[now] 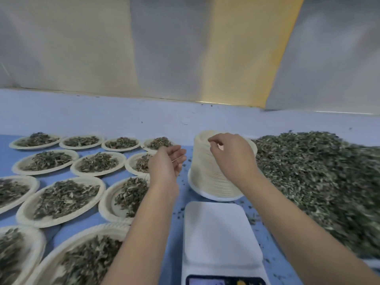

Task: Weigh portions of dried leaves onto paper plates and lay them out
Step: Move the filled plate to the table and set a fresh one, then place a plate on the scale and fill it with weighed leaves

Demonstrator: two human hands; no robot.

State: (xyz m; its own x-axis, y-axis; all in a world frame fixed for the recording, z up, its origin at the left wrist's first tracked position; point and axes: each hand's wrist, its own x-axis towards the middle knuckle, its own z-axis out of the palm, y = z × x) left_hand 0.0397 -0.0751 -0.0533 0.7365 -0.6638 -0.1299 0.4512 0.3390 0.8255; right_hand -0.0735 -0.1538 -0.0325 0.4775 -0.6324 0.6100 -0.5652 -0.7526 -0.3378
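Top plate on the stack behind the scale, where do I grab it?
Pinch the top plate by its left rim, from above: plates nest tight in an upright stack, only that rim stands free, and the leaf pile crowds the right.

Table top [5, 159]: a smooth blue surface, showing in the gaps at the near and left side.
Back band [102, 114]: a paler, lilac-blue strip running the full width behind the blue, up to the foot of the wall; a few dark specks lie on it.
Wall sheet, left [61, 42]: dull grey-white, cloudy, with soft vertical shading.
Wall sheet, middle [170, 48]: greyer, meeting the left one along an upright seam.
Yellow strip [246, 48]: a broad slanting band between the grey sheets, leaning to the right at the top.
Wall sheet, right [339, 48]: grey-white, its lower edge sitting lower in view than the others.
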